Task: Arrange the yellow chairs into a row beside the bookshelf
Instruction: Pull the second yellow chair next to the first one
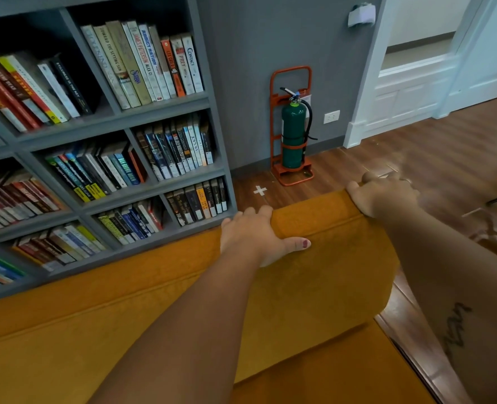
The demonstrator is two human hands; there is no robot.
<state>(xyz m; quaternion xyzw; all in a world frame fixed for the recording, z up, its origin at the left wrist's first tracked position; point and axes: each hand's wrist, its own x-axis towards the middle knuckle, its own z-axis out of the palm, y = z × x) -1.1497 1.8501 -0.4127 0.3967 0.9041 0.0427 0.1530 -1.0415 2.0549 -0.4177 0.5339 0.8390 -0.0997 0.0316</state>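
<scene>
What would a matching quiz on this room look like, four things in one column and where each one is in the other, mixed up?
Things: 1 chair; 2 fire extinguisher; 3 tape cross; 4 bookshelf.
Places: A on the floor beyond the chair; B gripped at its top edge by the left hand and right hand; C in a red stand against the wall; D tall and grey, on the left.
Pairs: 1-B; 2-C; 3-A; 4-D.

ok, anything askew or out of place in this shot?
Nothing spilled or damaged. Books in the upper-left cubby of the bookshelf slump sideways instead of standing upright. A white tape cross sits on the floor beside the extinguisher. Chair looks fine.
</scene>
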